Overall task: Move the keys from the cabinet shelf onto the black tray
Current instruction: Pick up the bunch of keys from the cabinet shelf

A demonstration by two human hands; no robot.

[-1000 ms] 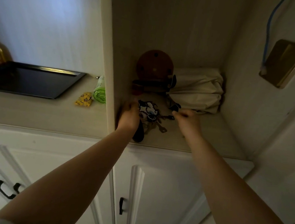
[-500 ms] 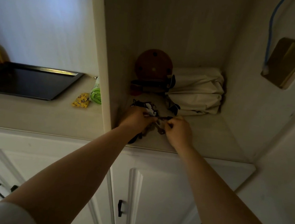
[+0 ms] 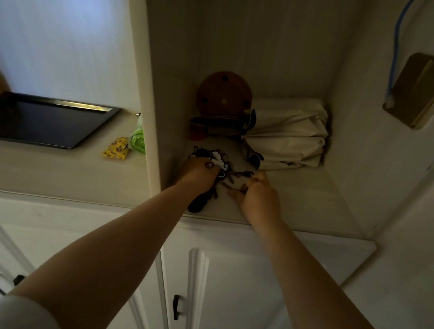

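Right now both hands are inside the open cabinet bay, gathered over the keys [image 3: 220, 174], which lie on the cabinet shelf [image 3: 301, 201] near its front left corner. The left hand [image 3: 197, 174] sits on the left part of the bunch with its fingers curled down over it, apparently gripping the key ring end, while a black and white tag shows just past its knuckles toward the back of the shelf. The right hand [image 3: 260, 193] is just to the right, fingers bent and seemingly pinching the key blades that spread out from the bunch, though how firm that grip is cannot be told in the dim light. A dark strap trails from under the left hand toward the shelf's front edge. The bunch runs roughly from back left to front right, and it lies between the two hands, touching both. The black tray [image 3: 39, 119] rests on the counter well to the left, beyond the cabinet's side wall, with a yellow packet [image 3: 116, 148] and a green item [image 3: 137, 139] between it and the wall. Judging from this, the left hand is nearer the tray, so the keys must come forward past the wall before going left.
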